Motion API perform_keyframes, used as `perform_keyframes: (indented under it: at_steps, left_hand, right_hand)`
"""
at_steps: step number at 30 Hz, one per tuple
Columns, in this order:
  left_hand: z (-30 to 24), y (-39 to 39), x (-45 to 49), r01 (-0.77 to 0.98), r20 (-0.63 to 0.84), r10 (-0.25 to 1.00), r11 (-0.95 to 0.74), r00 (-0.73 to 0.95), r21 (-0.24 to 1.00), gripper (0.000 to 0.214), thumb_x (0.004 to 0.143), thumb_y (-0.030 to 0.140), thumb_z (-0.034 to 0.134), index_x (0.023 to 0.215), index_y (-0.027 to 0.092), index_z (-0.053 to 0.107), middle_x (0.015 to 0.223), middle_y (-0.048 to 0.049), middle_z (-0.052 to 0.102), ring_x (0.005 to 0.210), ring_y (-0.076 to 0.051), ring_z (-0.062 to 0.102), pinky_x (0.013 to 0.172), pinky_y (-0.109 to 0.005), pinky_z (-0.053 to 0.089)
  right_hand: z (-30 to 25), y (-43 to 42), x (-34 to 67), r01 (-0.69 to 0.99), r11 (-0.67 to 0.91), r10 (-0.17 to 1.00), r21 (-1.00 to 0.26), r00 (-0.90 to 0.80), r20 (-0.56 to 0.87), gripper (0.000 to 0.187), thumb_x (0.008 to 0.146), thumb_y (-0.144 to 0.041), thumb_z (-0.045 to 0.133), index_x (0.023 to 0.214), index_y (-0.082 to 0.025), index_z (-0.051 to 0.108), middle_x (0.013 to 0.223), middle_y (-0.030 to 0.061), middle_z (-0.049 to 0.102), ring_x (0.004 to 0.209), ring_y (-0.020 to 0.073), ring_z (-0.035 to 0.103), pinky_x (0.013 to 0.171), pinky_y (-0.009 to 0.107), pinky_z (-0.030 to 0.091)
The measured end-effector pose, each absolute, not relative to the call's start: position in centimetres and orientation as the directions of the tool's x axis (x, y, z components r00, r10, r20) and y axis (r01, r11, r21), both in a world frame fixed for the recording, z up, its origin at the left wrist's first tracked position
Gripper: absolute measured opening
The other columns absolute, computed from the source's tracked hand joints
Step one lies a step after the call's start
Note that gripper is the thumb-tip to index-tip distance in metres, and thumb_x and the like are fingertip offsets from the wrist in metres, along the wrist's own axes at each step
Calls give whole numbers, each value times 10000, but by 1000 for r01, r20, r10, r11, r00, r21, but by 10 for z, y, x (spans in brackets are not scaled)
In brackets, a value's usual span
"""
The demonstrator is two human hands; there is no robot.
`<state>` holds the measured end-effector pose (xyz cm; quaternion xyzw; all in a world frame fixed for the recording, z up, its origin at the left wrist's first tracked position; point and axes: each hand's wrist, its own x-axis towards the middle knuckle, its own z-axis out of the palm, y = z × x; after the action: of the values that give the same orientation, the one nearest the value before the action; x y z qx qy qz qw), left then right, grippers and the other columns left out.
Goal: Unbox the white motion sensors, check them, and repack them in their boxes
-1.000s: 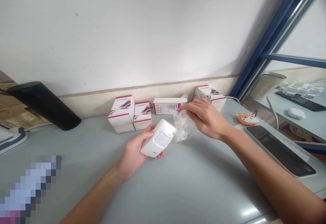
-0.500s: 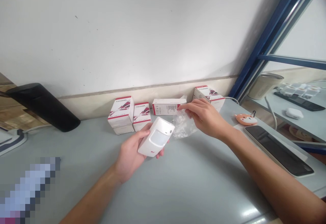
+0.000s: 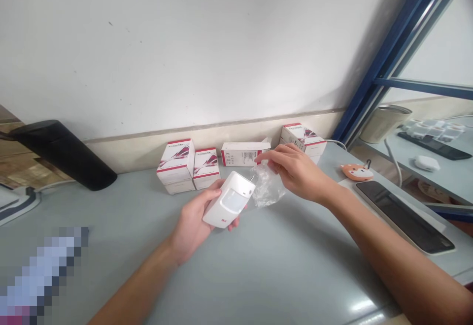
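My left hand [image 3: 192,224] is closed around a white motion sensor [image 3: 229,199] with a frosted window, held tilted above the grey table [image 3: 258,276]. My right hand [image 3: 295,170] pinches the top of a crumpled clear plastic bag [image 3: 268,189] that hangs just right of the sensor's upper end. The bag's open side faces the sensor and nearly touches it.
Several white-and-red boxes [image 3: 177,165] stand along the wall, one lying flat [image 3: 242,153] behind my right hand. A black cylinder [image 3: 62,152] lies at left. A phone [image 3: 404,216] and an orange charm [image 3: 356,171] lie at right, beside a blue frame [image 3: 388,54].
The sensor has shifted a little left then back toward the bag. My right hand keeps hold of the bag, which has dropped slightly and turned toward the sensor.
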<state>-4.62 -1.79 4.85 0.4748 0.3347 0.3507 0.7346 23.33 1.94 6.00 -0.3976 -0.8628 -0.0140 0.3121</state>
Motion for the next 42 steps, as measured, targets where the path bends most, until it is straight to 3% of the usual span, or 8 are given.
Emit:
perform_keyframes:
  at_steps: [6,13,20,32,36,39,41,42]
  left_hand:
    - [47,-19,-45,-161,-199,819,332,539,929,401,1001,435,459,1256,159,600,1026,-151,725,731,-232,649,690,-353,471]
    - [47,-20,-42,-129,-227,788,360,572,924,559,982,453,494,1471,182,500,971,-120,712,727,-240,646,684,-348,452]
    - [44,-20,-47,-38,-261,753,354,604,934,527,1026,485,448,1397,135,580,931,-133,707,798,-253,625,749,-379,462]
    - [38,-22,-47,-33,-285,770,369,570,929,421,1024,482,520,1363,231,534,874,-73,717,793,-261,681,736,-354,472]
    - [39,-22,-45,-42,-272,788,352,553,935,355,1016,481,531,1265,229,546,881,-68,719,777,-246,682,710,-341,471]
    - [44,-21,-43,-142,-206,835,318,510,937,317,1000,444,536,1216,212,548,874,-70,711,758,-249,687,699,-344,470]
    - [48,-21,-42,-252,-139,881,276,453,928,292,991,402,531,1197,199,564,921,-77,706,754,-258,694,711,-366,485]
    - [50,-21,-42,-302,-111,900,254,421,919,281,988,383,526,1192,195,575,953,-80,704,759,-264,699,719,-380,495]
  right_hand:
    - [60,18,228,705,674,684,-221,-482,548,328,1078,-193,410,1279,-243,665,981,85,713,936,252,619,890,410,479]
    - [57,15,220,690,691,669,-214,-498,552,300,1081,-195,428,1263,-244,661,1014,86,731,975,256,636,915,427,477]
    - [60,12,219,674,711,637,-200,-497,589,291,1096,-197,412,1246,-232,659,1014,76,739,974,245,640,914,408,465]
    - [58,6,206,628,768,538,-122,-531,654,228,1091,-230,476,1214,-260,666,947,39,747,902,225,631,882,398,446]
    - [58,-2,199,669,741,461,-64,-437,772,221,1062,-231,526,1243,-284,642,1115,71,736,1104,267,651,973,449,448]
    - [63,-6,198,753,600,439,-271,-27,898,182,1057,-264,499,1186,-278,627,1195,128,686,1189,313,624,1004,507,460]
    - [66,-5,198,665,534,537,-522,210,817,145,1065,-314,471,1102,-266,602,1086,120,683,1058,288,650,924,480,511]
    - [66,-4,197,588,497,641,-638,247,727,152,1069,-353,467,1060,-260,586,1014,101,683,969,264,658,865,450,534]
